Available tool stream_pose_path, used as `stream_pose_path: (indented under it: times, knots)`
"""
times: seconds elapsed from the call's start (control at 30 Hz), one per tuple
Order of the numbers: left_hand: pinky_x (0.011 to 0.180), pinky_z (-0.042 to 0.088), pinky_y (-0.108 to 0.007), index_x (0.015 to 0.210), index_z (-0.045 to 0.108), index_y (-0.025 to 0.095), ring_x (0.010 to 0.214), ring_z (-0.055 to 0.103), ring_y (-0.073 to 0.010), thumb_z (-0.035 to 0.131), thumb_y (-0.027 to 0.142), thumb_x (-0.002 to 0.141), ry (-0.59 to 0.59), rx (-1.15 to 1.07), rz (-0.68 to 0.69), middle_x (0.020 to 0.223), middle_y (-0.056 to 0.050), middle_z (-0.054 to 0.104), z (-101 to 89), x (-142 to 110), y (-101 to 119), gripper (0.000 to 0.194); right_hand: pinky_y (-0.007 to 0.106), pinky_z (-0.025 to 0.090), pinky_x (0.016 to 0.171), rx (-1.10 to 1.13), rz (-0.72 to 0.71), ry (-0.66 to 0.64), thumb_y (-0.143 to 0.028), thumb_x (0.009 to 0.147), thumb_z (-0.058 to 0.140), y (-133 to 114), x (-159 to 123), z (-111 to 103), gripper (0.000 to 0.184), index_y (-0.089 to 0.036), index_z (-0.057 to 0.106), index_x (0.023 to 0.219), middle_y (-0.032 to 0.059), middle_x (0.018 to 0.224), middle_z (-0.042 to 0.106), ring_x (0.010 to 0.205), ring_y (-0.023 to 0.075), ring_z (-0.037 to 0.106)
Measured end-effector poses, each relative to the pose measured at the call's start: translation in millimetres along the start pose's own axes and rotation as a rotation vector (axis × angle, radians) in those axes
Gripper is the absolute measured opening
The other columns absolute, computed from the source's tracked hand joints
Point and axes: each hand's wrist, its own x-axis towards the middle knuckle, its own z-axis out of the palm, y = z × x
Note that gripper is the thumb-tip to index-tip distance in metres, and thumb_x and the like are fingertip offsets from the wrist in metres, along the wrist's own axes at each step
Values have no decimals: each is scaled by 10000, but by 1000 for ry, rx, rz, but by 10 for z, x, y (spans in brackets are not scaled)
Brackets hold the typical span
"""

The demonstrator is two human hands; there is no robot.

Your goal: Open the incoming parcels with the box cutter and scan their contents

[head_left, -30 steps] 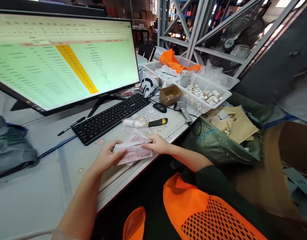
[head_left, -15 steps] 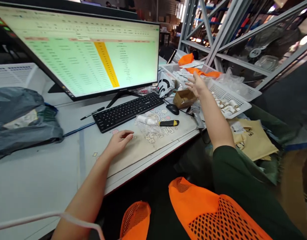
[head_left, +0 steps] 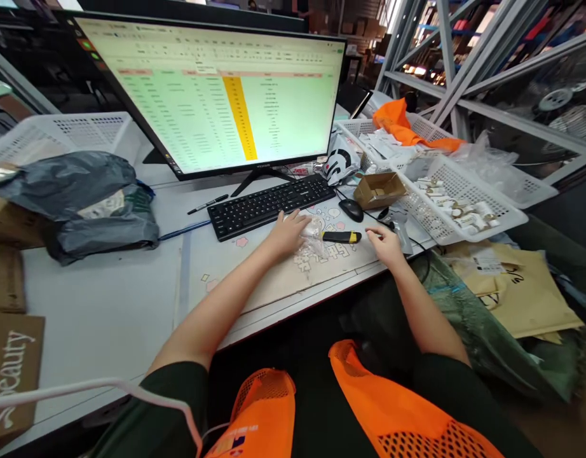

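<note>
Lying over a clear plastic bag (head_left: 316, 242), the left hand (head_left: 287, 234) sits just in front of the keyboard (head_left: 269, 207), fingers extended; whether they pinch the bag cannot be told. The right hand (head_left: 387, 247) is loosely curled beside the scanner (head_left: 403, 235), and whether it grips anything cannot be told either. The bag lies on the desk mat (head_left: 274, 283), next to a knife (head_left: 341, 237) that rests between the hands. Farther back are the mouse (head_left: 351, 210), an open cardboard box (head_left: 379, 191) and a white basket (head_left: 421, 206)
</note>
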Motion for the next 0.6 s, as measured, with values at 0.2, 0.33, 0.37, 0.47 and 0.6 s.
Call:
stream_pose_path:
  times: [0.2,0.33,0.37,0.47,0.6]
  knots:
    - [1102,484,-522,1453,596,42,1281,626,-414,529,357,1022,-55,14,30,1373,-268,656,-144,204,70,538,463,532,1125,92,-166,-100,-467,927,658,-256,-229,78,487,-172,733,1307,154,1376,709,1286,295,657]
    - [1064,495,-484,1334,675,149,1171,670,-388,595,522,994,41,-35,273,1227,-198,715,-302,63,540,510,456,479,1175,150,-245,-221,-600,892,724,-536,-251,28,778,-202,557,1539,147,1547,589,1341,305,619]
    - [1065,493,-486,1306,689,169,1147,676,-379,595,548,990,60,-54,322,1178,-183,723,-336,31,676,503,435,499,1142,165,-255,-250,-608,903,707,-596,-269,2,732,-204,585,1502,133,1483,637,1290,298,648]
    - [1066,508,-491,1341,677,193,1153,674,-369,565,601,996,163,-123,375,1184,-177,714,-390,-40,947,546,374,543,1006,185,-269,-243,-560,924,671,-630,-304,-115,565,-192,669,1353,87,1258,737,1102,265,706]
    - [1215,453,-509,1557,507,248,1417,555,-375,564,627,1001,392,-176,346,1540,-162,559,-361,-205,751,675,338,558,858,127,-113,-16,-524,874,707,-167,76,-581,446,-185,715,1164,50,1049,758,913,233,689]
